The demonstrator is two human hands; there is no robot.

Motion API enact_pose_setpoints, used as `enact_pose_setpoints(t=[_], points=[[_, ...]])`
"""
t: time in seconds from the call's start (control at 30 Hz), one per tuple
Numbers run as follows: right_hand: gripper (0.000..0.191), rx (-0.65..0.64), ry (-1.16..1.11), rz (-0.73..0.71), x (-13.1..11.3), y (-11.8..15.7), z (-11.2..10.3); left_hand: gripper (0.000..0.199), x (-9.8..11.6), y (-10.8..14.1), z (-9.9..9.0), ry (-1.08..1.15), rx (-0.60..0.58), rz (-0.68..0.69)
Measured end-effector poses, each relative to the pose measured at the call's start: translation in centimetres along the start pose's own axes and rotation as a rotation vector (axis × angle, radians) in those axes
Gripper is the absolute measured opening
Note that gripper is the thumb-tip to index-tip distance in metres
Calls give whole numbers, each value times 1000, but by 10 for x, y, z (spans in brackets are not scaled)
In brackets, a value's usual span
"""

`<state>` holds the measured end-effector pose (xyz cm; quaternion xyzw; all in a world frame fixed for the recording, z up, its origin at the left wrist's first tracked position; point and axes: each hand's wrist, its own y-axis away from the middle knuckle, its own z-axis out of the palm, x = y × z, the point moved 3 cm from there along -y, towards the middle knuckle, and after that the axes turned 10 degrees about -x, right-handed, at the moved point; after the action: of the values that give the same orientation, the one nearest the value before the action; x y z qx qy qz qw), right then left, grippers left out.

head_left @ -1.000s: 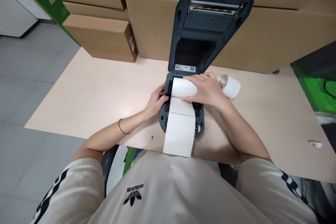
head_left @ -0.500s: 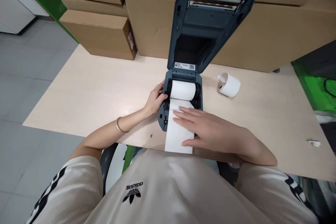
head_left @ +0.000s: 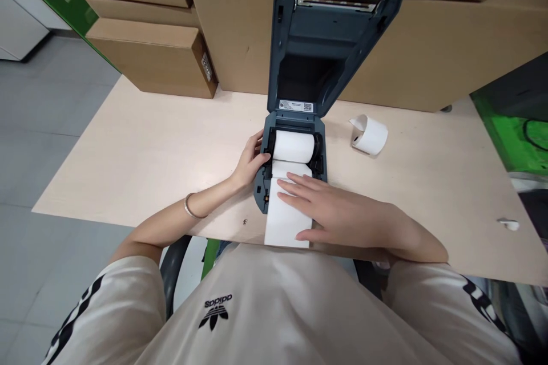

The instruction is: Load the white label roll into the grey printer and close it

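Note:
A dark grey-blue label printer (head_left: 323,108) stands on the table with its lid (head_left: 314,40) raised. A white label roll (head_left: 293,146) sits inside, and its strip of labels (head_left: 285,222) runs out over the printer's front toward my body. At the printer's left side is my left hand (head_left: 250,162), thumb on the rim and fingers along the outer wall, gripping it. My right hand (head_left: 314,202) lies flat on the label strip with its fingers spread. Part of the strip and of the printer's right front is hidden under it.
Right of the printer lies a loose white paper roll (head_left: 371,136) with a curled end. Cardboard boxes (head_left: 145,57) line the table's back. A small white object (head_left: 508,224) is near the right edge, and a green item (head_left: 518,137) is beyond it.
The whole view has shifted slightly, so everything sits a little further left. Both hands keep their places on the printer and the label strip.

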<state>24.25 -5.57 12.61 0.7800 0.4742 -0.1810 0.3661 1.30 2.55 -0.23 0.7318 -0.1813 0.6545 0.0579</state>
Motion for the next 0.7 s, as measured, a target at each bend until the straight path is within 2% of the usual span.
enact_pose_setpoints(t=[0.17,0.23,0.27,0.33,0.4,0.47,0.5,0.57,0.63,0.7], points=[[78,-1,50,15,2,7,-4,78,1,1,0,-12,-19,-1],[67,86,72,19,1,17,-17,78,0,1,1,17,-15,2],[57,170,72,32,2,23,-26,77,-1,1,2,38,-6,0],[37,446,59,119,10,36,-49,75,-5,0,4,90,16,-11],[30,857,31,240,28,48,-74,74,-10,-2,6,156,36,-29],[20,1227,-31,284,57,52,-91,74,-12,-3,8,221,55,-41],[31,1323,-84,253,73,49,-97,74,-13,-4,8,249,64,-46],[68,1211,-241,197,107,30,-104,72,-13,-6,9,298,82,-55],[78,1072,-377,159,130,10,-107,69,-13,-7,9,342,88,-59],[77,1007,-444,105,138,-5,-107,68,-13,-8,10,376,85,-56]])
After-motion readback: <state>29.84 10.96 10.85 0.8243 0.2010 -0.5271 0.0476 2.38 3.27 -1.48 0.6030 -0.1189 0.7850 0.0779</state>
